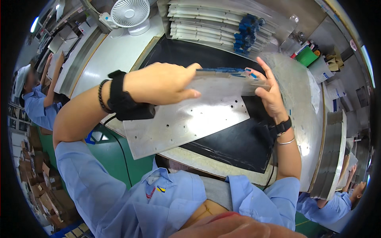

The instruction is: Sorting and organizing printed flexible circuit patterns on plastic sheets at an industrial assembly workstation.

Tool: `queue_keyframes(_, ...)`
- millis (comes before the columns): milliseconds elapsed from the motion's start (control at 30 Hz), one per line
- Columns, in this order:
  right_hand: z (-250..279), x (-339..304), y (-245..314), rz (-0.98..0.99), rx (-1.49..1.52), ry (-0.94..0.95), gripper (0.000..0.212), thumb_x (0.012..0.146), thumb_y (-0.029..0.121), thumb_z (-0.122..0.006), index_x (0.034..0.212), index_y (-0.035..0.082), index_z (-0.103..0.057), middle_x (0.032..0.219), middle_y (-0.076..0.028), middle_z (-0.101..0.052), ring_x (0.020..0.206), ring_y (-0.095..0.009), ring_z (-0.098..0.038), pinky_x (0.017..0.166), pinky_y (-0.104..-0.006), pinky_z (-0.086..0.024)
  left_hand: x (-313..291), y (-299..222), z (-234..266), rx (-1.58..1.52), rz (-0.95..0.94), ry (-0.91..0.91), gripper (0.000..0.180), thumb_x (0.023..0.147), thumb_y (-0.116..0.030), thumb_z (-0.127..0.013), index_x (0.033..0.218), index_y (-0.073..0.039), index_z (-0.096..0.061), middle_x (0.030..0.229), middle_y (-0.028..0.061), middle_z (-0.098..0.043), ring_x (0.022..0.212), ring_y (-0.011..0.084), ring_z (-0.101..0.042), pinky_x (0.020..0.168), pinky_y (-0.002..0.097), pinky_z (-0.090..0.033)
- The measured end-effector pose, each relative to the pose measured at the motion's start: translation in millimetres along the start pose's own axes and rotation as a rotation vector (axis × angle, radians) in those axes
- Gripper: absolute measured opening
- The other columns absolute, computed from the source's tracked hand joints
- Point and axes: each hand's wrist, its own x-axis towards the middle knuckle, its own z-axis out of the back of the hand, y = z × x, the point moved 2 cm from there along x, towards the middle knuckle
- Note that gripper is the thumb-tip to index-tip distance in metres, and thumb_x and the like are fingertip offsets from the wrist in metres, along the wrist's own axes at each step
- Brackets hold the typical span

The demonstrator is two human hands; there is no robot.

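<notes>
My left hand is closed on the left end of a thin grey metal panel, its thumb over the front face. Blue strips run along the panel's upper edge. At the right end, my right hand has its thumb by the near face and its fingers reaching up by the far edge, with small blue bits at the fingertips. That end of the panel is blurred. Below my left hand is a flat metal surface with small holes, tilted over a black mat; I cannot tell whether it joins the held panel.
Stacked metal panels with blue ends stand at the back of the table. A white fan is at the back left, a green container at the right. Co-workers sit at far left and right. A black cable hangs near my left arm.
</notes>
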Motion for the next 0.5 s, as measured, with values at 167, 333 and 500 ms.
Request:
queue_keyframes(167,-32,-2,-9,0.025,-0.173,0.079,0.059,0.066,0.001,-0.079,0.119,0.005,-0.054,0.097,-0.005,-0.064,0.093,-0.009,-0.058,0.083,-0.0243,-0.047,28,-19,1,0.0,-0.061,0.156,0.04,0.085,-0.024,-0.061,0.11,0.004,-0.045,0.085,0.0224,-0.063,0.083,0.0385,-0.062,0.072,0.0427,-0.049)
queue_keyframes(333,-7,-5,-5,0.028,-0.096,-0.078,0.014,0.074,-0.001,-0.073,0.084,0.003,-0.063,0.082,-0.003,-0.065,0.075,-0.007,-0.06,0.07,-0.0204,-0.048,2,-3,20,-0.138,0.003,0.293,0.037,0.089,-0.019,-0.056,0.121,-0.005,-0.047,0.091,0.0204,-0.064,0.082,0.038,-0.062,0.07,0.0433,-0.048)
queue_keyframes(500,13,2,-10,0.124,-0.012,-0.098,0.029,0.087,0.021,-0.064,0.111,0.005,-0.057,0.107,-0.004,-0.06,0.095,-0.008,-0.055,0.082,-0.0233,-0.044,15,20,38,-0.067,-0.113,0.047,0.029,0.091,-0.018,-0.051,0.115,-0.002,-0.054,0.089,0.021,-0.063,0.08,0.0348,-0.062,0.072,0.0403,-0.048)
